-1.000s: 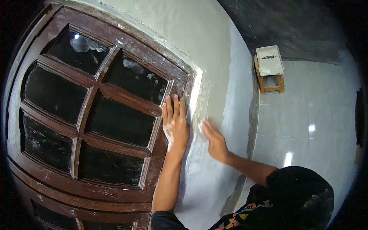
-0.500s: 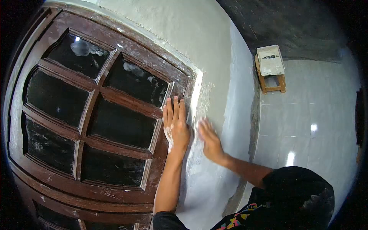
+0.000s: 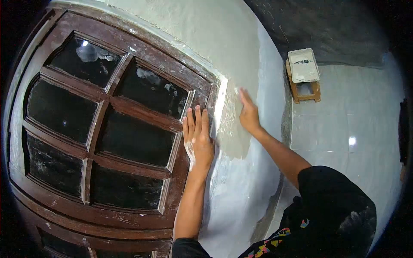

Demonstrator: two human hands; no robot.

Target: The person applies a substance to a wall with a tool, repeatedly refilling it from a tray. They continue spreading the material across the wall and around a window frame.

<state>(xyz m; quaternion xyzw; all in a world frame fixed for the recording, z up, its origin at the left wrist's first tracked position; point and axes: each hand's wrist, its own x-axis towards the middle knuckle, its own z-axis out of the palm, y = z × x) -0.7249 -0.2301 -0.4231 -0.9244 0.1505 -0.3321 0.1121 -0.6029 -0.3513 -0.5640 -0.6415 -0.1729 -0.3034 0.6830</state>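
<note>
Wall [image 3: 236, 139] curved around the door [image 3: 107, 101], greyish along its upper right edge, whiter lower down and outward. Pale tiled floor [image 3: 329, 133] lay to the right. Stool [image 3: 317, 91] stood there near the wall's foot, bearing a pale tray [image 3: 303, 75]. Left hand [image 3: 198, 139] lay flat by the door's right edge, grip unfurled, fingers straight and slightly apart, white smear along its outer side. Right hand [image 3: 248, 114] was at the wall's grey patch, fingers upward, blurred; could not tell whether its grip held anything.
</note>
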